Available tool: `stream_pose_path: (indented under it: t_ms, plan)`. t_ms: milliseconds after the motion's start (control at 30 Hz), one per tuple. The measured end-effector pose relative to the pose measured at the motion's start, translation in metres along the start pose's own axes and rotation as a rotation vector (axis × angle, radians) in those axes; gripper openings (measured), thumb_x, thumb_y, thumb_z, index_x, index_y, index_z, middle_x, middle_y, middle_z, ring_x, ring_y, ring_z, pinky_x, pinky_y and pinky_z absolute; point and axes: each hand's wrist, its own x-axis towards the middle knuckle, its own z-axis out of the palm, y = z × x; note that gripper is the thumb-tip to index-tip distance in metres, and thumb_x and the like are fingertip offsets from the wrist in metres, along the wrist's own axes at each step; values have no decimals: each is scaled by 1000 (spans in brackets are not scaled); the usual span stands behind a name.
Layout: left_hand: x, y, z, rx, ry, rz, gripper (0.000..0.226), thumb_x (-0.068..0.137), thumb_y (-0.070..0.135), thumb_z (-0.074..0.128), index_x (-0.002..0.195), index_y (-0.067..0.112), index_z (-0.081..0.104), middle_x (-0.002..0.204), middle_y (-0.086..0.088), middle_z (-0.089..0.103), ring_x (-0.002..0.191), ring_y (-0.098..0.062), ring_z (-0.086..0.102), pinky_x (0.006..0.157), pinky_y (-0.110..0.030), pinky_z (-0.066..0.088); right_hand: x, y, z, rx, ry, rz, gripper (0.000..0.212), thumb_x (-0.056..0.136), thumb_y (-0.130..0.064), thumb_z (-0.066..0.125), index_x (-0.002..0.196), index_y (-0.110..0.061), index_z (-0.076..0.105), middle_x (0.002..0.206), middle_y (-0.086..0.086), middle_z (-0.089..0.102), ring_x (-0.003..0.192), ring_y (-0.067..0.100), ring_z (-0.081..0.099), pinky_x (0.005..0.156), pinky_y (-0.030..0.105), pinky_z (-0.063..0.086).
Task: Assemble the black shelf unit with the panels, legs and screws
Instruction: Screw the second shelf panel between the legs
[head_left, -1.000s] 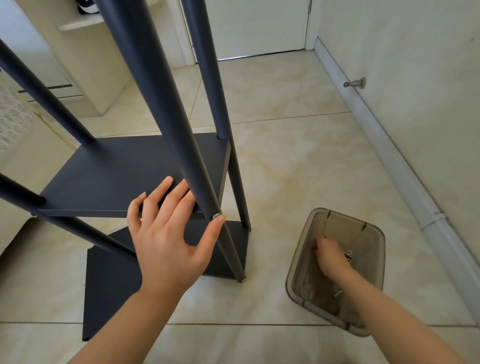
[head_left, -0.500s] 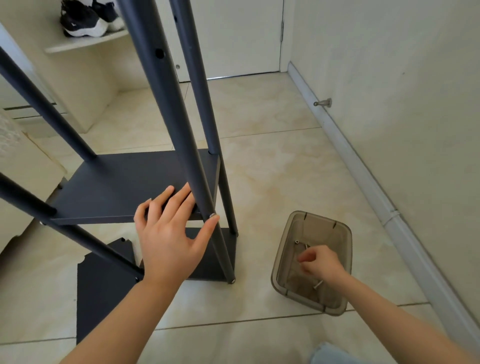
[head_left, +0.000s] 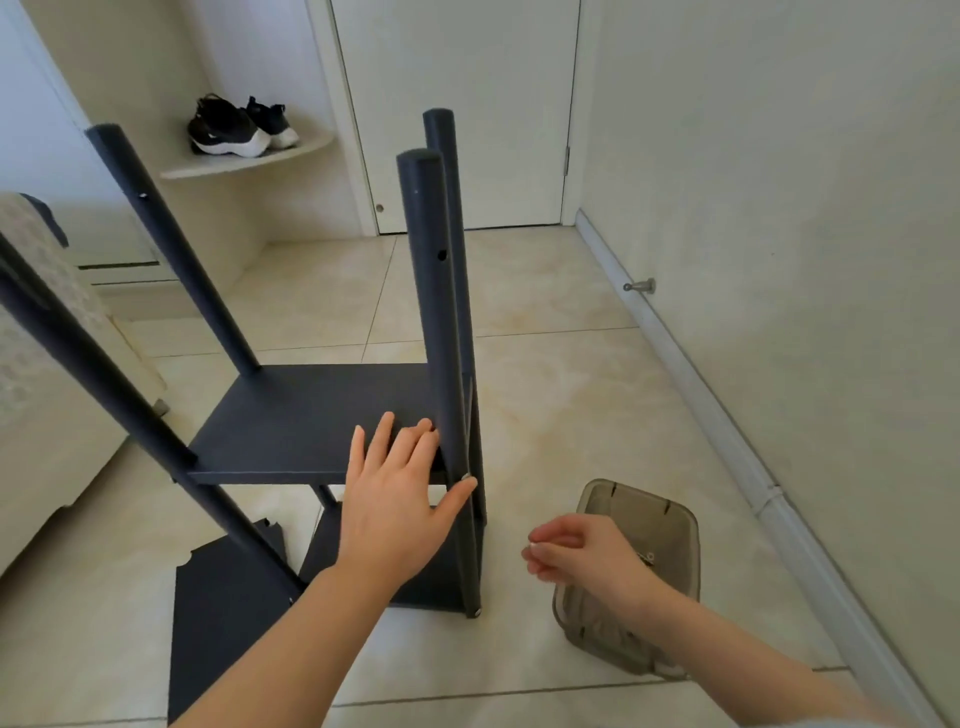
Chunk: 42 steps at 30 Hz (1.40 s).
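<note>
Tiled floor (head_left: 545, 415) bears shelf unit (head_left: 311, 415), left hand (head_left: 389, 514) touching, right hand (head_left: 576, 556) just beside.

The right hand (head_left: 576, 558) has its fingertips drawn together, perhaps on 1 screw; it is too small to tell. Its wrist hides part of the bin (head_left: 670, 519), whose contents blur. The left hand (head_left: 395, 509) covers the shelf panel (head_left: 311, 415) corner at the leg (head_left: 441, 338). Under its forearm, 1 loose panel (head_left: 218, 623) is partly hidden and runs off the bottom edge.
</note>
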Motion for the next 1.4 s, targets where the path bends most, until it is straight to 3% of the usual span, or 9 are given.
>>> stream_pose_path:
  t_ms: [133, 300, 500, 733, 900, 1000, 1167, 1300, 1400]
  plan:
    - [5, 4, -11, 21, -126, -24, 73, 93, 73, 28, 150, 28, 36, 153, 8, 40, 154, -29, 11, 125, -47, 3, 5, -21, 23, 161, 22, 7, 12, 95, -10, 61, 105, -5, 66, 88, 8, 76, 84, 19, 74, 75, 27, 59]
    - [17, 5, -25, -1, -205, -30, 59, 91, 66, 48, 139, 32, 41, 140, 10, 46, 144, -25, 30, 124, -47, 16, 22, -31, 51, 281, 90, 17, 17, 102, -19, 49, 108, -8, 58, 91, 6, 76, 90, 18, 72, 83, 34, 57]
    - [24, -2, -28, -7, -258, 18, 66, 91, 67, 49, 144, 31, 35, 144, 8, 38, 153, -27, 7, 125, -52, 2, 33, -38, 75, 266, 157, -19, 20, 105, -23, 41, 108, -9, 55, 101, 10, 67, 98, 21, 66, 97, 39, 52]
    - [30, -2, -29, -8, -338, 27, 74, 93, 64, 47, 152, 29, 21, 157, 7, 22, 154, -30, 0, 122, -61, 2, 44, -40, 96, 230, 198, 10, 21, 105, -28, 37, 105, -14, 53, 107, 13, 60, 100, 26, 61, 96, 44, 52]
    - [43, 4, -40, 16, -451, 12, 81, 95, 64, 42, 158, 31, 4, 167, 4, 5, 152, -39, -7, 118, -68, 2, 43, -61, 100, 238, 206, 17, 19, 105, -27, 37, 108, -13, 50, 109, 12, 60, 101, 26, 61, 90, 38, 53]
    - [54, 6, -54, -9, -471, -28, 82, 95, 63, 44, 158, 27, 7, 166, 2, 14, 152, -43, -1, 117, -70, 6, 44, -76, 101, 302, 239, -5, 20, 105, -22, 37, 111, -8, 49, 106, 16, 61, 95, 27, 62, 84, 38, 52]
    - [68, -12, -76, -147, -378, -80, 60, 88, 65, 55, 132, 24, 50, 121, 4, 59, 134, -33, 41, 109, -64, 34, 42, -103, 109, 242, 256, -128, 20, 105, -19, 36, 111, -3, 47, 77, 8, 59, 68, 16, 55, 67, 30, 47]
    - [78, -38, -92, -347, -309, -171, 49, 75, 68, 66, 103, 27, 62, 87, 7, 66, 85, -17, 65, 83, -41, 58, 42, -126, 117, 118, 238, -216, 20, 106, -24, 34, 110, -7, 44, 70, 7, 60, 56, 9, 55, 57, 20, 44]
    - [82, -57, -110, -438, -273, -184, 40, 79, 59, 71, 101, 25, 67, 81, 9, 67, 72, -10, 65, 64, -27, 57, 40, -148, 125, 54, 218, -262, 18, 106, -25, 32, 109, -11, 41, 76, 10, 64, 57, 7, 57, 56, 16, 43]
